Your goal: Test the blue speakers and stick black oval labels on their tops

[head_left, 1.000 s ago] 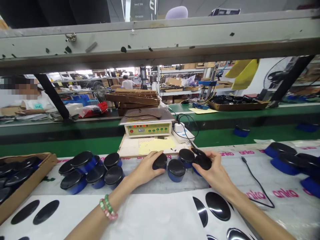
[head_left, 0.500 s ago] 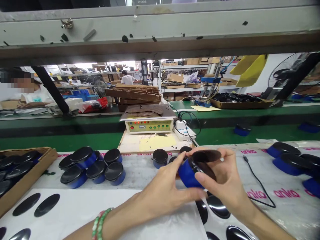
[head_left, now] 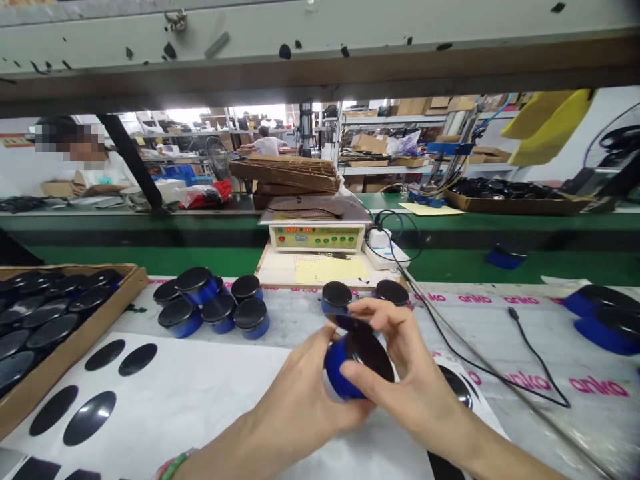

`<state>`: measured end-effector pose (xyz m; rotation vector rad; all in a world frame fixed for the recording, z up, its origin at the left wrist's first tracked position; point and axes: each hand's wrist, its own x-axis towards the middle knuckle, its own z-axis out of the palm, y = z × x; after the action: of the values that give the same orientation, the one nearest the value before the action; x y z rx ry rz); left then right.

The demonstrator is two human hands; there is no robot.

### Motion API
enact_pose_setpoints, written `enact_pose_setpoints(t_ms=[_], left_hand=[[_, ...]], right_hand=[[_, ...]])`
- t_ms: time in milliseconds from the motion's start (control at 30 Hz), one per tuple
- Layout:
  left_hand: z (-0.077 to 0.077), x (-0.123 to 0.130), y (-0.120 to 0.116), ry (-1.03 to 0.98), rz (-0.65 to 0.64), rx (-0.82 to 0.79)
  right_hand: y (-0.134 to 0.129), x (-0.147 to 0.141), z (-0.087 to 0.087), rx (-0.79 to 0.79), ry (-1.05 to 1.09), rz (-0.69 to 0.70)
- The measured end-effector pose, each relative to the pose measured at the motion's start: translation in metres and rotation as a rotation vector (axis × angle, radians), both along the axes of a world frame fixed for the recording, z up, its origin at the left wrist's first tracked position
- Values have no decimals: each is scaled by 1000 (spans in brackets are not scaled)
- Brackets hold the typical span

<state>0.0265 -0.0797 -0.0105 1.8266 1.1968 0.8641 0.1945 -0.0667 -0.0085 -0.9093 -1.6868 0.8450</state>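
Observation:
Wrapped around a round blue case with a glossy black top (head_left: 341,375), my left hand (head_left: 300,390) holds it tilted above the white sheet. My right hand (head_left: 417,377) pinches a thin black disc (head_left: 353,325) at the case's upper edge, with its thumb against the case's side. The disc sits at an angle to the case top; whether they touch I cannot tell. Two similar blue cases (head_left: 337,298) stand just behind my hands. More black discs (head_left: 90,418) lie on the white sheet (head_left: 165,400) to the left.
A cardboard tray (head_left: 133,293) of black-topped cases stands at left, beside a cluster of blue cases (head_left: 219,313). A yellow-fronted control box (head_left: 316,238) is ahead. A black cable (head_left: 537,357) crosses the right side. More cases (head_left: 607,327) lie at far right. A person (head_left: 100,167) sits beyond.
My view has swung left and downward. Both hands have moved left in view with the case, and the disc has shifted from the case's right side to its upper left edge.

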Motion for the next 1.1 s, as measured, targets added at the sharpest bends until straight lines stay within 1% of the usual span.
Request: enact_pose_setpoints(t_ms=[67,100,167,233,300,367,467,600,900,1000,1100], left_hand=[[-9,-8,-5,22,-35,51],[-13,-12,-8,38,-49,69],[-24,-19,-12,73,-57,72],[-34,-24,-15,100,-51,65],[-42,-26,-16,99,-62,78],[-48,-26,-16,84,-93,100],[-51,-25,-14,58,-121,119],[-51,-26,-14,33,-146,117],[-50,-26,-14,69,-154,80],[-50,-27,-14,68,-155,78],[-52,-27,-14,62,-150,90]], right_hand=[[-1,7,2,32,-35,-54],[-2,10,3,-1,-22,-99],[-4,13,0,-178,20,-146],[-8,11,-8,-407,65,-89],[-13,4,-18,-588,151,-5],[-18,-4,-27,-710,241,26],[-24,-13,-32,-809,315,7],[-28,-15,-32,-837,337,-8],[-33,-14,-41,-788,301,-4],[-33,-14,-44,-739,255,-1],[-32,-16,-44,-644,177,-34]])
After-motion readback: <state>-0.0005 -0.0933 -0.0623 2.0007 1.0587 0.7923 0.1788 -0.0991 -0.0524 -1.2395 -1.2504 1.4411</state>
